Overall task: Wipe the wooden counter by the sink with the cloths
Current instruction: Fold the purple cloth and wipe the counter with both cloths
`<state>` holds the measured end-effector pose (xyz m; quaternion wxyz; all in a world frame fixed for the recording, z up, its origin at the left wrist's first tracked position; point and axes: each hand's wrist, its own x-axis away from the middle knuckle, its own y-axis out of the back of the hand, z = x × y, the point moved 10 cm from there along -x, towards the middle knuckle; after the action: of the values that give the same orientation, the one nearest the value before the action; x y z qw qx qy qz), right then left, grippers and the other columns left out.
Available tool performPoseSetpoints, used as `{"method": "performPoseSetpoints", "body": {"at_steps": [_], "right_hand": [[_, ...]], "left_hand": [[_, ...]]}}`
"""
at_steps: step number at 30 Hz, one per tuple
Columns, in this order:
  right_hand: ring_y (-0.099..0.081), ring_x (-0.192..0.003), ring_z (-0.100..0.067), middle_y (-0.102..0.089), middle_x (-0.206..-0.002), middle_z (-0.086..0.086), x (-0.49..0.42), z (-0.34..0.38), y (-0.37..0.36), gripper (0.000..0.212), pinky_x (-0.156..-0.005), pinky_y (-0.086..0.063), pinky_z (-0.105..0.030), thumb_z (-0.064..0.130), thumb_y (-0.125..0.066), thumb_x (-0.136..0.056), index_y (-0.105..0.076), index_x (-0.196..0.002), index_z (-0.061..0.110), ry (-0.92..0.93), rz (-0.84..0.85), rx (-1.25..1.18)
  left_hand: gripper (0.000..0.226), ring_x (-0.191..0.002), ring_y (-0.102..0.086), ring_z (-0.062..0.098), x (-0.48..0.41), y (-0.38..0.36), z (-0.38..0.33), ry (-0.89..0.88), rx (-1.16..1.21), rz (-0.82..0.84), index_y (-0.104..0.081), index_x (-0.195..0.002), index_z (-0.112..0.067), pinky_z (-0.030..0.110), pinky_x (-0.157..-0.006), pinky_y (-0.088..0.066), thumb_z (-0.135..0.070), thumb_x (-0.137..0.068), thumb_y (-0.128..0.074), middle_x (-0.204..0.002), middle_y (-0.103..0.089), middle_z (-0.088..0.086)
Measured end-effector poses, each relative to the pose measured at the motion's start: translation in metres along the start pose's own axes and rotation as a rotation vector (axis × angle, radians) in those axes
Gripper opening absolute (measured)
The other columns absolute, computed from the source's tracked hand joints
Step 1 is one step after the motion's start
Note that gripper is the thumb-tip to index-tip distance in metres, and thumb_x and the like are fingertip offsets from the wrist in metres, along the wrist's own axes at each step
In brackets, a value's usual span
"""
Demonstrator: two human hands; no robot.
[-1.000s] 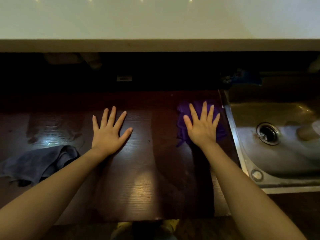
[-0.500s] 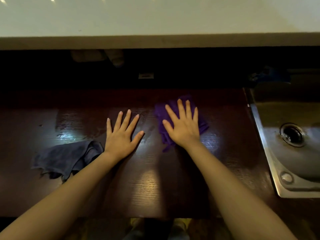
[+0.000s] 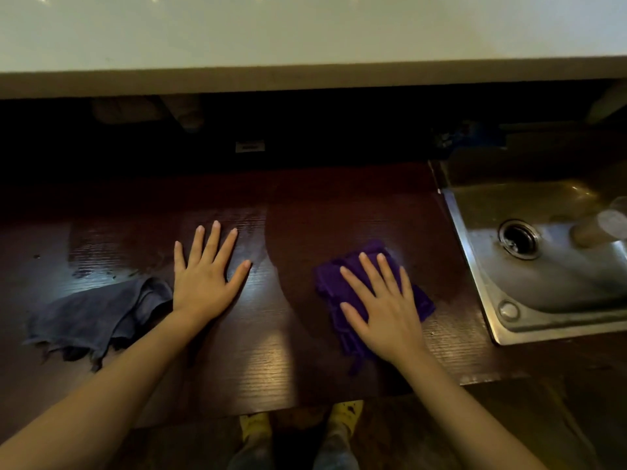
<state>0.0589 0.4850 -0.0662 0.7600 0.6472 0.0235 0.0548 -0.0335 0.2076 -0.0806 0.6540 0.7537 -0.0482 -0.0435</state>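
The dark wooden counter (image 3: pixel 258 361) runs left of a steel sink (image 3: pixel 543 300). My right hand (image 3: pixel 383 310) lies flat, fingers spread, pressing on a crumpled purple cloth (image 3: pixel 330 281) in the right half of the counter, a short way from the sink rim. My left hand (image 3: pixel 203 283) rests palm down on the bare wood with its fingers apart and holds nothing. A grey-blue cloth (image 3: pixel 91 317) lies bunched just left of that wrist, untouched. A damp streaked patch shows behind the left hand.
The sink has a round drain (image 3: pixel 518 238) and a blurred cup-like object (image 3: pixel 600 225) inside. A pale ledge (image 3: pixel 305 79) overhangs the dark back of the counter. Yellow shoes (image 3: pixel 342 415) show below the counter's front edge.
My right hand slid the purple cloth left toward the left hand, then back right and nearer the front edge. The left hand and the grey-blue cloth stayed put.
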Motion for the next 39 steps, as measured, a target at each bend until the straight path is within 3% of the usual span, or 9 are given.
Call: {"method": "performPoseSetpoints", "body": {"at_steps": [8, 13, 17, 22, 24, 27, 30, 36, 39], "right_hand": [[-0.006, -0.146, -0.027, -0.018, -0.158, -0.004, 0.005, -0.091, 0.012, 0.063, -0.115, -0.007, -0.055, 0.061, -0.018, -0.087, -0.02, -0.146, 0.037, -0.303, -0.006, 0.023], [-0.011, -0.143, -0.039, -0.02, -0.155, -0.017, 0.037, -0.059, 0.007, 0.068, -0.112, -0.013, -0.063, 0.06, -0.018, -0.086, -0.024, -0.147, 0.028, -0.518, -0.051, 0.002], [-0.021, -0.139, -0.045, -0.029, -0.151, -0.022, 0.047, 0.033, -0.008, 0.067, -0.109, -0.019, -0.065, 0.057, -0.032, -0.084, -0.032, -0.144, 0.027, -0.388, -0.038, 0.015], [-0.017, -0.14, -0.046, -0.024, -0.153, -0.02, 0.024, 0.111, -0.019, 0.068, -0.108, -0.019, -0.066, 0.061, -0.034, -0.083, -0.028, -0.144, 0.031, -0.174, -0.012, 0.014], [-0.011, -0.142, -0.044, -0.02, -0.155, -0.018, 0.008, 0.126, -0.021, 0.066, -0.109, -0.017, -0.066, 0.061, -0.033, -0.085, -0.026, -0.145, 0.033, -0.094, -0.006, 0.011], [0.001, -0.144, -0.041, -0.009, -0.158, -0.015, -0.021, 0.139, -0.027, 0.065, -0.113, -0.005, -0.062, 0.063, -0.027, -0.087, -0.017, -0.146, 0.037, -0.031, 0.022, -0.015], [0.006, -0.144, -0.039, -0.004, -0.159, -0.014, -0.056, 0.149, -0.033, 0.065, -0.112, 0.004, -0.06, 0.063, -0.026, -0.087, -0.015, -0.146, 0.039, -0.006, 0.041, -0.041], [0.003, -0.144, -0.039, -0.006, -0.159, -0.014, -0.132, 0.163, -0.032, 0.065, -0.112, 0.004, -0.061, 0.062, -0.034, -0.087, -0.019, -0.145, 0.039, 0.028, 0.011, -0.052], [0.007, -0.144, -0.038, -0.003, -0.159, -0.012, -0.173, 0.168, -0.032, 0.063, -0.112, 0.005, -0.061, 0.062, -0.033, -0.089, -0.017, -0.146, 0.039, 0.048, 0.031, -0.056]], "left_hand": [[0.069, -0.145, 0.0, 0.02, 0.0, -0.001, 0.001, 0.002, 0.009, 0.014, -0.013, -0.145, -0.036, 0.054, -0.115, 0.001, -0.07, -0.084, -0.011, -0.158, -0.01, -0.002], [0.069, -0.145, 0.004, 0.019, -0.001, -0.001, -0.001, -0.001, 0.01, 0.022, -0.011, -0.145, -0.037, 0.053, -0.115, 0.005, -0.069, -0.084, -0.012, -0.158, -0.007, -0.002], [0.07, -0.145, 0.005, 0.021, -0.002, -0.002, -0.002, -0.001, 0.015, 0.047, -0.01, -0.146, -0.035, 0.054, -0.114, 0.006, -0.069, -0.084, -0.014, -0.158, -0.005, -0.001], [0.068, -0.145, 0.007, 0.02, -0.006, -0.001, 0.0, -0.032, 0.03, 0.157, -0.008, -0.145, -0.036, 0.053, -0.114, 0.004, -0.065, -0.086, -0.022, -0.159, -0.001, -0.002], [0.064, -0.145, 0.003, 0.019, -0.006, 0.008, 0.006, -0.03, 0.037, 0.169, -0.011, -0.145, -0.036, 0.054, -0.115, 0.002, -0.062, -0.088, -0.025, -0.159, -0.004, -0.003], [0.061, -0.145, -0.006, 0.022, 0.002, 0.038, 0.035, -0.005, 0.009, 0.044, -0.019, -0.144, -0.036, 0.06, -0.111, 0.003, -0.057, -0.088, -0.032, -0.157, -0.014, -0.002], [0.061, -0.145, -0.005, 0.022, 0.026, 0.046, 0.089, 0.114, -0.033, 0.045, -0.02, -0.143, -0.038, 0.064, -0.109, 0.004, -0.06, -0.088, -0.028, -0.157, -0.016, -0.002], [0.063, -0.142, -0.023, 0.025, 0.056, 0.042, 0.11, 0.143, -0.083, 0.036, -0.038, -0.139, -0.027, 0.064, -0.108, -0.011, -0.057, -0.085, -0.025, -0.152, -0.031, 0.005], [0.061, -0.14, -0.028, 0.028, 0.052, 0.039, 0.106, 0.148, -0.087, 0.029, -0.04, -0.138, -0.022, 0.063, -0.108, -0.011, -0.052, -0.086, -0.027, -0.15, -0.035, 0.008]]}}
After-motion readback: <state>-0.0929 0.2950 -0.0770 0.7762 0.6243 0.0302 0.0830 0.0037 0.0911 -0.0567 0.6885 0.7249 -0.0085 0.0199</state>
